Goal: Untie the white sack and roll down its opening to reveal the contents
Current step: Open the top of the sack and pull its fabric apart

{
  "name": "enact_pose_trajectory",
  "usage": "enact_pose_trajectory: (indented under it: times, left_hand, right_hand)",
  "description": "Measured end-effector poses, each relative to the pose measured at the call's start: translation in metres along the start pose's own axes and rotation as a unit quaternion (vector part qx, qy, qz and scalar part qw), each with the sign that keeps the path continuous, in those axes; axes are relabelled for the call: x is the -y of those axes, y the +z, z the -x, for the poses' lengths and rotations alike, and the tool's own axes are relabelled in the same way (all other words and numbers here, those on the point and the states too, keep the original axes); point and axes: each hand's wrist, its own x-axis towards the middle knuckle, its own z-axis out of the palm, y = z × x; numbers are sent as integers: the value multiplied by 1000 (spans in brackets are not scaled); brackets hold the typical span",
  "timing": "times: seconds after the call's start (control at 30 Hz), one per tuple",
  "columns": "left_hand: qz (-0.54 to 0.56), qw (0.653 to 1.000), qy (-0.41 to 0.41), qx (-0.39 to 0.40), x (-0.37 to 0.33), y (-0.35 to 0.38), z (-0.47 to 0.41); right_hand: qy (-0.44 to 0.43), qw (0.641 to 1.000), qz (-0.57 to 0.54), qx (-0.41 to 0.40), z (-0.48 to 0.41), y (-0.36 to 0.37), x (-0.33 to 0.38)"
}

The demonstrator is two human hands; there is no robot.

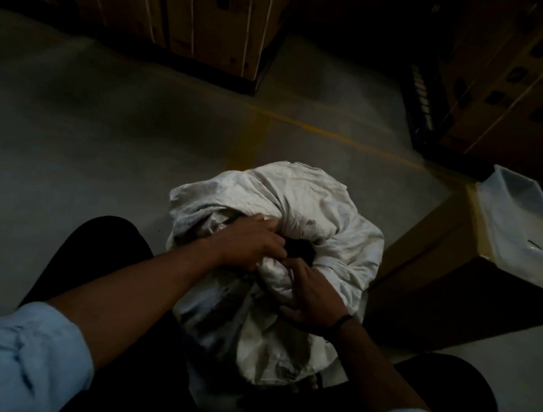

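On a dim grey concrete floor (100, 134), a crumpled white woven sack (314, 211) is standing between the person's knees; the left hand (251, 244) and right hand (311, 297) are both gripping its bunched opening.

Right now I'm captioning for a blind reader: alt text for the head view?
Both hands, left hand and right hand, grip the bunched mouth of a white sack on a dim concrete floor, beside a cardboard box.
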Motion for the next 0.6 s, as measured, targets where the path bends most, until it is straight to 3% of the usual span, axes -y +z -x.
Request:
enact_pose_trajectory:
  times: [0.1,0.17,0.3,0.4,0.53,0.6]
  left_hand:
    - [-14,999,43,-28,-1,-3,3]
    - [2,999,48,-23,-8,-1,3]
    - [42,998,-25,42,-8,-7,-2]
    - [54,995,-66,43,-5,-12,-4]
    - [60,974,-199,-88,-20,-27,-4]
    - [53,929,-335,-147,-35,-28,-7]
  right_hand:
    - [84,996,-10,-7,1,2,-4]
    - [93,995,32,3,0,3,-6]
    - [83,992,96,-3,-6,0,-7]
    - [85,989,115,-33,-5,1,-12]
    - [162,979,119,-27,4,6,-23]
    - [228,969,85,-44,5,7,-25]
